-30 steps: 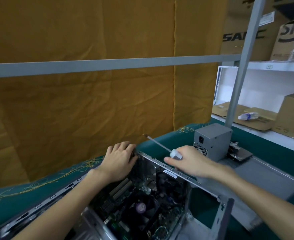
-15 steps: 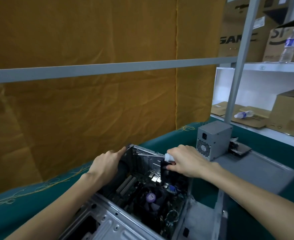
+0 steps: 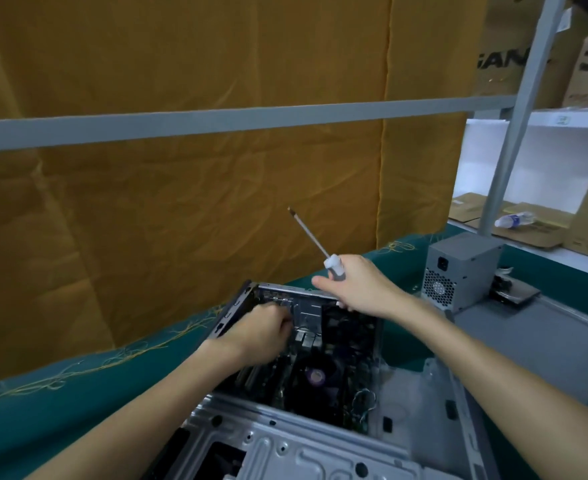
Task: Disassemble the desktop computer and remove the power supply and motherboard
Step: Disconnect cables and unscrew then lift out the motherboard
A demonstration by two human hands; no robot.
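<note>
Hands: the left hand (image 3: 263, 329), fingers curled, reaches inside the case (image 3: 320, 441) directly above the flat-lying motherboard (image 3: 320, 379); the right hand (image 3: 358, 289) grips a screwdriver (image 3: 320, 247) at the case's far rim, shaft pointing up and away.

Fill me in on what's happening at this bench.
A person is taking apart a desktop computer case on the green table. Their left hand reaches inside near the rear of the motherboard, which is still mounted. Their right hand holds a screwdriver, tip raised. The power supply already stands outside the case.
</note>
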